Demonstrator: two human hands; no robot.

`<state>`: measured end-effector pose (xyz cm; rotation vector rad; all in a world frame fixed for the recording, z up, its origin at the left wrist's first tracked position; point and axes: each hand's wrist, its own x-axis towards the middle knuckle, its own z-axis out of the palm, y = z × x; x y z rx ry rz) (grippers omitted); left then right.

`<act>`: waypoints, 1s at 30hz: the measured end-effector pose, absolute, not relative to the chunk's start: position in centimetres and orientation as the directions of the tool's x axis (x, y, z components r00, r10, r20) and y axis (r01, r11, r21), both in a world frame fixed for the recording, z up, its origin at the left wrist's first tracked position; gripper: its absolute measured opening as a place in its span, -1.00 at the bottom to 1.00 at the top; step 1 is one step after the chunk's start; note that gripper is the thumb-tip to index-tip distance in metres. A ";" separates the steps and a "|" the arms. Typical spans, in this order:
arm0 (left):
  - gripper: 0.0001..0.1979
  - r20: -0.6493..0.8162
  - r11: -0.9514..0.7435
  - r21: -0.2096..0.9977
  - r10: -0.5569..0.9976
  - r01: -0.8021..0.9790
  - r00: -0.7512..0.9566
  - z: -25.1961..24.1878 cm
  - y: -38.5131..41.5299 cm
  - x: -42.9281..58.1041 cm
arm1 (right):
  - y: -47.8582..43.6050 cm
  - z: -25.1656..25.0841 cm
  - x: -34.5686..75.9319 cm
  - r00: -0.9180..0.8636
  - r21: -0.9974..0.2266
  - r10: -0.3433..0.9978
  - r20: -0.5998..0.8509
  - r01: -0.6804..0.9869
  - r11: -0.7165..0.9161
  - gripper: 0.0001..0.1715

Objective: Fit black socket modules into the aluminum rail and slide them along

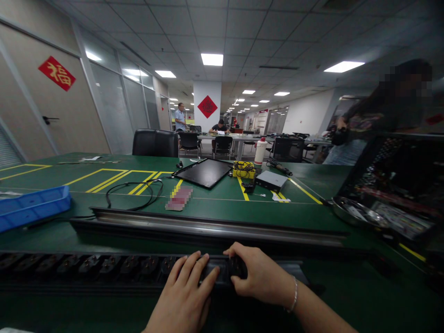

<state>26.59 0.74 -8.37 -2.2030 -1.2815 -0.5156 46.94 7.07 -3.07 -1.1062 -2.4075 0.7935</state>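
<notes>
A long black power strip housing (267, 268) lies across the near table, with a row of black socket modules (109, 264) along its left part. My left hand (189, 286) rests over the housing at the right end of that row, fingers stretched out and slightly apart. Just to its right, my right hand (256, 273) pinches a black socket module (237, 267) between thumb and fingers, at the channel of the housing. Whether that module is seated or only held there I cannot tell. Behind both hands lies a long metal channel cover (208, 227).
A blue tray (34, 206) stands at the left. Farther back are a black cable (135, 193), a flat black panel (204, 172), a grey box (271, 180), a yellow box (243, 169) and a bottle (260, 151). A metal bowl (357, 212) and a person (378, 111) are at the right.
</notes>
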 end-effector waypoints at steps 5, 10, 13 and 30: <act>-0.60 0.580 -0.394 -0.214 0.685 0.894 0.441 -9.0 0.8 26.7 | 7.4 -3.2 47.1 -0.635 -0.653 0.768 0.084 0.547 0.524 -0.60; -0.57 0.585 -0.382 -0.188 0.696 0.905 0.416 -9.2 0.8 26.7 | 7.6 -3.2 47.2 -0.641 -0.662 0.764 0.071 0.543 0.517 -0.60; -0.59 0.576 -0.390 -0.203 0.694 0.898 0.432 -9.2 0.8 26.7 | 7.5 -3.0 47.2 -0.643 -0.664 0.762 0.079 0.537 0.521 -0.62; -0.64 0.559 -0.407 -0.226 0.690 0.885 0.460 -7.7 0.6 26.8 | 6.3 -2.9 47.7 -0.532 -0.455 0.841 0.098 0.727 0.514 -0.60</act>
